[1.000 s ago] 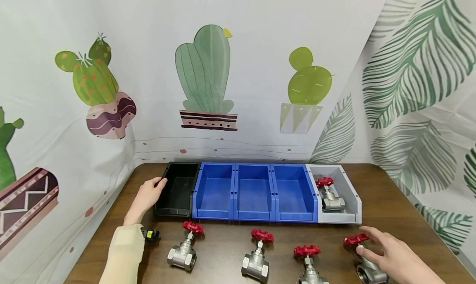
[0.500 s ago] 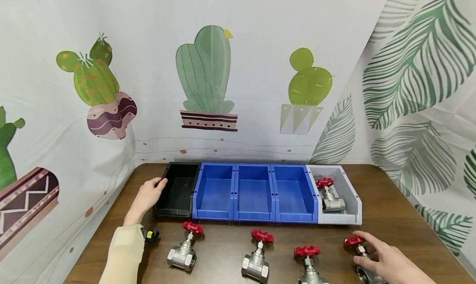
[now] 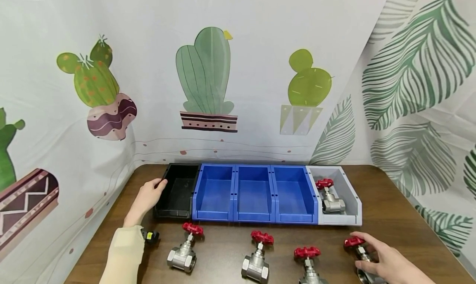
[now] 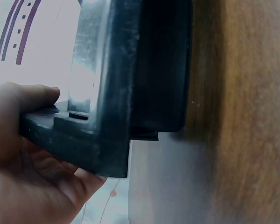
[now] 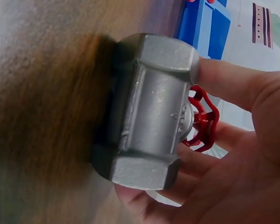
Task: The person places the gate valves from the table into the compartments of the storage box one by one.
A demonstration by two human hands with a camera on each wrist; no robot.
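At the left, my left hand grips the side wall of the black bin, its thumb over the rim. In the left wrist view the fingers curl beneath that wall of the bin. My right hand is at a steel valve with a red handwheel on the table. The right wrist view shows the thumb against one hex end of the valve body and fingertips at the other end. Part of this valve is hidden by the hand in the head view.
Three blue bins stand in a row beside the black one. A grey bin at the row's right end holds another valve. Three more valves lie in front: left, middle and right. A patterned cloth hangs behind.
My right hand has moved slightly left and down, closing its fingers around the rightmost valve. The left hand and the bins have stayed in place.
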